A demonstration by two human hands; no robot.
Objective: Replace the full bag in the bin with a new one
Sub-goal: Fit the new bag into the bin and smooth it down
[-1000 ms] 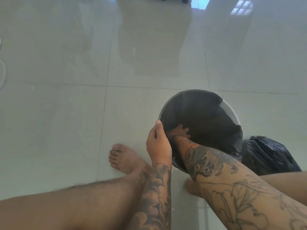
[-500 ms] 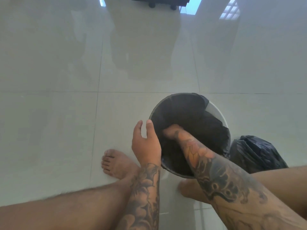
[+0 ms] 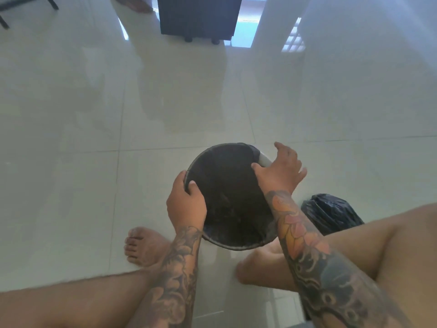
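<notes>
- A glossy pale tiled floor (image 3: 71, 162) fills the view, seen from above; a dark wheeled cabinet (image 3: 198, 17) stands at the far edge, well apart from the work.
- A round white bin (image 3: 263, 160) stands on the floor between two bare legs, now lined almost all round with a new black bag (image 3: 227, 192) (only a short stretch of white rim on the far right is left bare).
- The full bag (image 3: 331, 213), black and crumpled, lies on the floor just beside the bin on the right, partly hidden by the right leg.
- The right hand (image 3: 280, 172), which was reaching down inside the liner a moment ago, has been brought up to the rim; it is spread open, fingers splayed over the uncovered edge.
- The left hand (image 3: 186, 202), held loosely beside the bin before, is now closed on the near-left rim, thumb inside, pinching bag against bin.
- Judged from this, seating the liner is over and folding it over the last bare rim is in hand.
- Nothing blocks the bin; the full bag is likely still to be carried off.
</notes>
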